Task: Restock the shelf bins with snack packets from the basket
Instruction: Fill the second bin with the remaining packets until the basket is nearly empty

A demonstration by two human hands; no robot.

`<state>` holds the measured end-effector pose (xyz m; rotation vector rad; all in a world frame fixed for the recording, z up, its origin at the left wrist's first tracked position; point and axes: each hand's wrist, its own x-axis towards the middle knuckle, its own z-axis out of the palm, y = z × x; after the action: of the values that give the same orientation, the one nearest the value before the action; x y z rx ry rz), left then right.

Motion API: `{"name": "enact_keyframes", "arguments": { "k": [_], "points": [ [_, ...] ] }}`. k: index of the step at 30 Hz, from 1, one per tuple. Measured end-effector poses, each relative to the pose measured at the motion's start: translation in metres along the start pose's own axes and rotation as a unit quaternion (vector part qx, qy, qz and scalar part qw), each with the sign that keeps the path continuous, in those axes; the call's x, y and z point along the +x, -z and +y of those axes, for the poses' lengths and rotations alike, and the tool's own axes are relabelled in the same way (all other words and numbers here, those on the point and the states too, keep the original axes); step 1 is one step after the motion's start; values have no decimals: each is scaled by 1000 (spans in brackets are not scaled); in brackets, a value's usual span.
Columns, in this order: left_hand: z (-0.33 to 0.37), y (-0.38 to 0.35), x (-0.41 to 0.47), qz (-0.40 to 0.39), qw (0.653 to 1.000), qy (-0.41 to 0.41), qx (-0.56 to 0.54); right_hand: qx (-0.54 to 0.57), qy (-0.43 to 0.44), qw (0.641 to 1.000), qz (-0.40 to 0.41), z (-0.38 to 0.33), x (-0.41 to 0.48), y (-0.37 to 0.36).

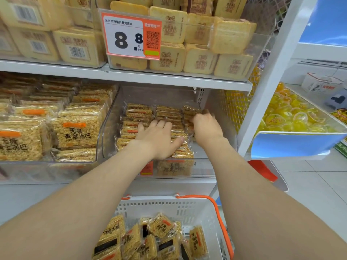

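Note:
A clear plastic shelf bin (pixel 109 128) on the lower shelf holds rows of golden rice-crisp snack packets (pixel 139 113). My left hand (pixel 159 139) lies flat with spread fingers on the packets in the bin's front middle. My right hand (pixel 204 126) reaches deeper on the bin's right side, its fingers curled round a packet (pixel 189 109) at the back right row. Below, a white basket (pixel 169 207) with an orange handle holds several more of the same packets (pixel 161 228).
A neighbouring bin (pixel 75 132) on the left is full of the same snack. The upper shelf carries yellow toast-slice packs (pixel 199 59) and a price tag (pixel 131 36). To the right, a white upright post (pixel 272 76) and a tilted tray of yellow jelly cups (pixel 293 113).

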<state>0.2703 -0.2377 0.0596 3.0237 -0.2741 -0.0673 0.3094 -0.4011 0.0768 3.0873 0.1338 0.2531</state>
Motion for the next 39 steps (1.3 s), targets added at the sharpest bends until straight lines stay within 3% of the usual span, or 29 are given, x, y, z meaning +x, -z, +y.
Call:
{"name": "enact_keyframes", "arguments": {
  "k": [4,10,17,23,27,29,33,39],
  "points": [
    [-2,-2,1,1,1000,-1,-4,-32,-23,998,44,-3,-2,3],
    [-3,-3,4,-3,1000,-3,-2,62,-100,993,24,-7,-3,8],
    [0,1,1,9,1000,-14,13,300,-221,926,-54,-5,3,13],
    [6,12,-13,88,995,-42,11,278,-140,940,-139,7,-6,16],
    [8,18,-28,146,988,-44,-23,190,-69,978,-50,6,-26,28],
    [9,19,-37,173,983,-48,-33,204,-12,979,-1,-2,-39,40],
    [15,23,-63,229,969,-68,-57,233,79,969,-6,-23,-72,57],
    [14,15,-121,169,985,-39,-22,185,112,976,-33,-40,-118,49]
  ]
}}
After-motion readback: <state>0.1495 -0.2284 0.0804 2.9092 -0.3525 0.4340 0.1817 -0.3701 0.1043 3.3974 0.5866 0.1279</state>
